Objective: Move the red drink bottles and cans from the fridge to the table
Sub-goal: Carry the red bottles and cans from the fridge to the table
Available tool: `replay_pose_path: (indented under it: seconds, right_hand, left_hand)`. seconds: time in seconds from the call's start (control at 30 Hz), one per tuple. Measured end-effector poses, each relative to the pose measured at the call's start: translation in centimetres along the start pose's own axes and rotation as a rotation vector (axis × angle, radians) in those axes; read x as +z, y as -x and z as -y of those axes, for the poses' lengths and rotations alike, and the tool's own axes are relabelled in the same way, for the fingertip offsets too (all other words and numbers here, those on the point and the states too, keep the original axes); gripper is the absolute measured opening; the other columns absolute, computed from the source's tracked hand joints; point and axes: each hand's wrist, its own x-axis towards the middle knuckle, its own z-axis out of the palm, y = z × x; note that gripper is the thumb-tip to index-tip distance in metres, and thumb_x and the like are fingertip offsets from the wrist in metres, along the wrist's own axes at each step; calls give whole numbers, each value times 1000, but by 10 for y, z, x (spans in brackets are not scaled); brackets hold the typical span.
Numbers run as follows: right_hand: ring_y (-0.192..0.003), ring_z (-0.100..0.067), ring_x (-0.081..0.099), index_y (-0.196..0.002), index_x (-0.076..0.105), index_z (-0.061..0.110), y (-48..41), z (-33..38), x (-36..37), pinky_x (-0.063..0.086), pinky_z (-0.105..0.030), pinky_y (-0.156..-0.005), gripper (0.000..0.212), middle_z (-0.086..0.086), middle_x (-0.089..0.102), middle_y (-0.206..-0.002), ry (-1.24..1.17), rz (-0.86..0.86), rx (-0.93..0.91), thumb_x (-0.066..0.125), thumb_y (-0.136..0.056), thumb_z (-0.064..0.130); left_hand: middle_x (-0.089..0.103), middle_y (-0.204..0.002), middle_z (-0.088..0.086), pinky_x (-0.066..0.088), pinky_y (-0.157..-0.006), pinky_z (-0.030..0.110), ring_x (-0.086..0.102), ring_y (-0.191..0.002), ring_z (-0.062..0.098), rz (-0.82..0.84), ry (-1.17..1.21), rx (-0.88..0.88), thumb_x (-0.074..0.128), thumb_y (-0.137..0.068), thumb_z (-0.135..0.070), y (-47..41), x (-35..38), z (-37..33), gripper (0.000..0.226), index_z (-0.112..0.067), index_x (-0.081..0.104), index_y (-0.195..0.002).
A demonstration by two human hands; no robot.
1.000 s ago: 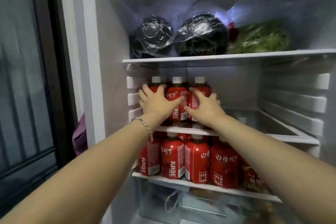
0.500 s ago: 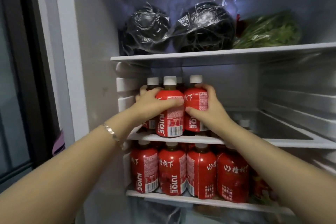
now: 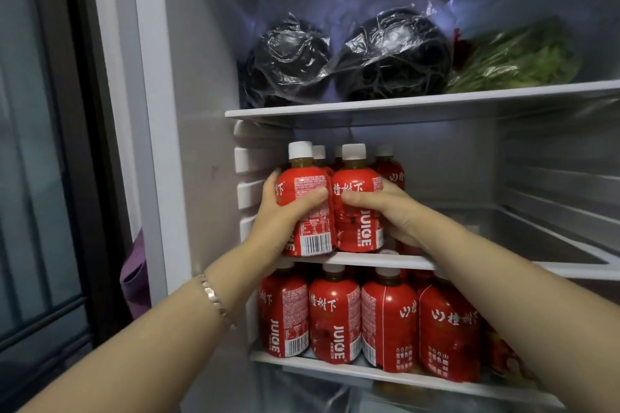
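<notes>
Inside the open fridge, red juice bottles with white caps stand on two shelves. My left hand (image 3: 285, 211) is closed around the left front bottle (image 3: 310, 188) at the front edge of the middle shelf (image 3: 419, 261). My right hand (image 3: 392, 211) grips the bottle beside it (image 3: 355, 184). The two held bottles touch each other. More bottles (image 3: 389, 168) stand behind them. A row of several red bottles (image 3: 335, 318) fills the lower shelf (image 3: 385, 375).
The top shelf (image 3: 419, 104) holds two dark bundles in plastic wrap (image 3: 392, 57) and a bag of green leaves (image 3: 523, 60). The right part of the middle shelf is bare glass. A dark door frame (image 3: 87, 144) stands on the left, with a purple thing (image 3: 134, 275) beside it.
Both hands have closed fully round the two front bottles and drawn them forward to the shelf's front edge. The view has shifted right and closer.
</notes>
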Motion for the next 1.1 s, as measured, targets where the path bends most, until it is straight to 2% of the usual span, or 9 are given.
replay_pose_path:
  seconds: [0.07,0.17,0.27,0.47,0.57,0.67,0.8,0.9,1.1]
  right_hand:
    - [-81,-13,67,-102,57,22,-4,-1,-1,56,-23,-64,31,-1,69,-92,11,8,2,69,-77,10]
    - [-88,-18,67,-116,55,18,-5,-3,-3,54,-28,-71,58,-4,69,-101,35,-8,0,75,-62,20]
    - [-91,-20,67,-121,54,15,-3,-4,-1,54,-31,-75,72,-5,69,-103,39,-42,-25,76,-53,26]
    - [-87,-18,68,-113,56,15,-4,-6,2,55,-31,-75,52,-4,69,-97,16,-110,-69,79,-67,13]
    - [-87,-20,67,-109,57,16,4,0,-1,55,-32,-75,53,-4,69,-96,3,-104,-78,80,-62,14]
    - [-86,-23,68,-106,59,15,18,7,1,56,-34,-75,58,-6,70,-95,-42,-84,-104,78,-51,21]
    - [-84,-20,70,-110,59,13,51,16,19,57,-33,-72,70,-7,71,-97,-75,-87,-143,88,-46,16]
    - [-80,-13,70,-109,60,14,83,23,42,55,-26,-68,65,-2,72,-93,-91,-108,-188,84,-48,17]
    - [-85,-17,70,-110,59,16,164,22,119,56,-32,-74,64,-2,71,-98,-122,-60,-172,81,-50,20]
  left_hand:
    - [65,-116,13,57,-82,40,68,-98,26,17,20,-18,82,-60,-33,0,1,-2,75,-17,49,-125]
    - [68,-110,13,58,-79,36,68,-96,26,34,21,-7,73,-66,-29,1,3,-2,53,-17,56,-115]
    - [68,-111,12,57,-81,37,68,-97,27,41,0,14,82,-61,-29,0,0,0,65,-15,54,-118]
    - [68,-109,11,56,-83,40,68,-97,27,23,-15,32,79,-51,-40,-2,0,4,77,-15,54,-119]
    - [68,-107,11,57,-79,35,68,-95,24,18,-19,42,85,-57,-28,8,8,-4,71,-12,53,-118]
    - [68,-108,11,57,-82,39,68,-96,25,-14,-24,71,84,-54,-33,21,14,-12,74,-12,55,-118]
    - [70,-106,10,56,-84,41,69,-95,25,-23,-45,125,80,-48,-40,55,8,-31,78,-10,57,-117]
    - [70,-105,5,57,-81,35,70,-93,19,-15,-95,146,80,-47,-41,91,-4,-49,76,-17,56,-115]
    - [69,-108,12,56,-81,34,69,-95,23,-52,-98,113,80,-48,-32,196,-52,-68,85,-5,52,-123]
